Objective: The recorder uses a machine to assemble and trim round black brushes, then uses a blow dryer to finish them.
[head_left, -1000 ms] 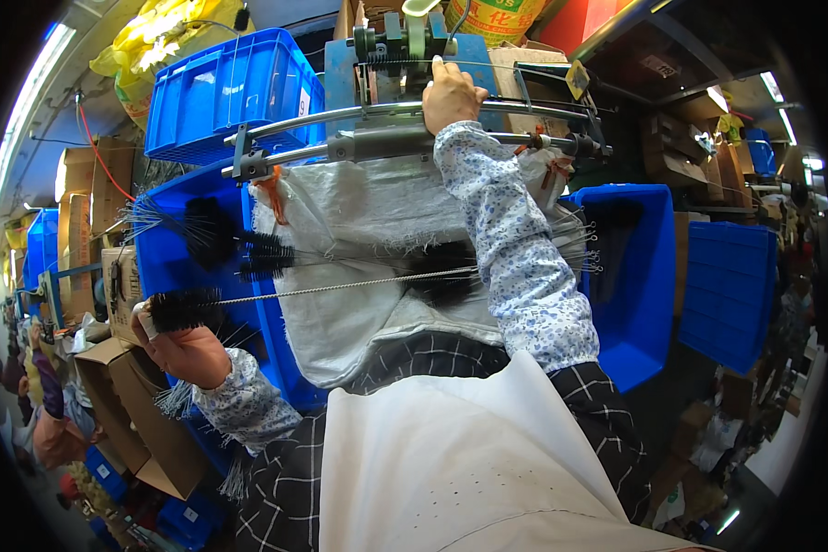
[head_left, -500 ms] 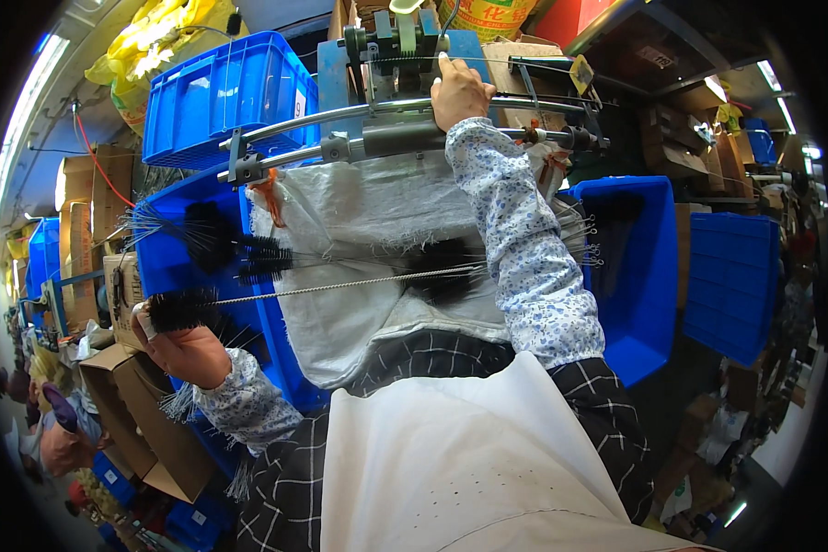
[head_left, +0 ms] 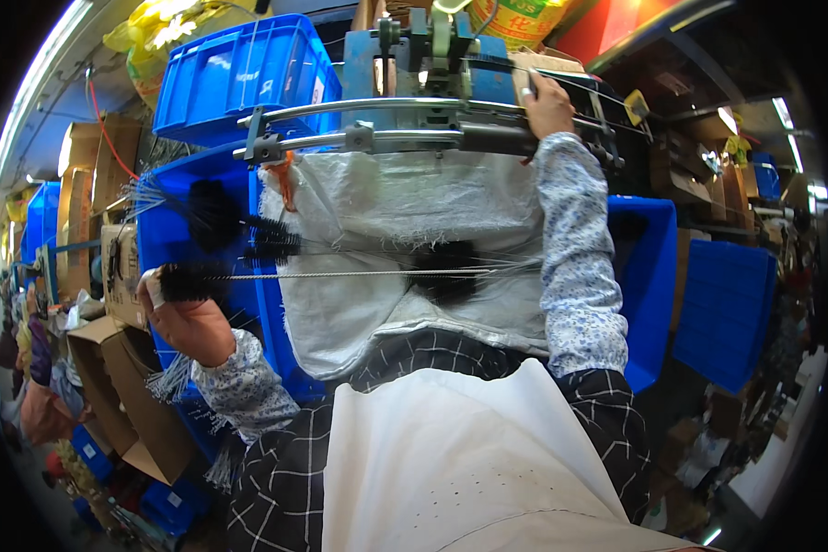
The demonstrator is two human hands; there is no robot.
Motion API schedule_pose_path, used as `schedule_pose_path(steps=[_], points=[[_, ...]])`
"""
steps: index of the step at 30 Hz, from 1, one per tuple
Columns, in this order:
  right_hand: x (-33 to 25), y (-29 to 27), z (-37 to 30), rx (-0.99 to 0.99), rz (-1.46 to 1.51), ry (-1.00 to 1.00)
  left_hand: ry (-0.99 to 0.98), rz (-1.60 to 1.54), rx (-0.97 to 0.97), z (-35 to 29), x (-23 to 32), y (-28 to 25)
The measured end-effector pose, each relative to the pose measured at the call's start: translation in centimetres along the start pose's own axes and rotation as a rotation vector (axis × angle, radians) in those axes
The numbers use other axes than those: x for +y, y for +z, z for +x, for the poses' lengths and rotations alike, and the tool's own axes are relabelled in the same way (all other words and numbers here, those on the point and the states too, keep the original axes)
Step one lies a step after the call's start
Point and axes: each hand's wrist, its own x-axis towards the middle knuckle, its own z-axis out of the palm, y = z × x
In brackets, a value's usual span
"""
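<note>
The thing in hand is a long twisted-wire brush [head_left: 340, 273] with a black bristle head at its left end. I see its long axis lying almost level across the view, the bristled end pointing to my left and the bare wire stem running right over the white woven sack [head_left: 386, 212] toward a second dark clump of bristles [head_left: 446, 271]. My left hand [head_left: 186, 317] has its fingers curled shut around the bristled end, low on the left, in front of the blue crate [head_left: 170, 244] that holds more black brushes [head_left: 213, 213]. My right hand [head_left: 547, 103] is up at the top, fingers folded down onto the right end of the blue-grey machine [head_left: 423, 64], just above its two curved metal bars [head_left: 359, 124]; I cannot tell exactly what part it grips. Further out, another blue crate [head_left: 649, 276] sits right of my sleeve, and open cardboard boxes [head_left: 124, 405] stand below the left hand.
</note>
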Motion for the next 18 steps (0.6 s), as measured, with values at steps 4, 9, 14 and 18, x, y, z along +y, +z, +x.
schedule_pose_path(steps=[4, 9, 14, 18], points=[[2.9, -0.6, 2.2, 0.206, 0.003, 0.019, -0.126, -0.147, -0.038, -0.6, -0.9, 0.6], [5.6, -2.4, 4.7, -0.234, -0.198, -0.225, -0.243, -0.234, -0.144, -1.2, -2.4, 1.8], [5.0, -8.5, 0.4, -0.219, 0.101, -0.261, -0.377, -0.292, -0.260, -3.0, -4.7, 3.1], [1.9, -13.3, -5.8, -0.960, 0.405, -0.073, -0.532, -0.320, -0.334, -5.1, -5.6, 5.0]])
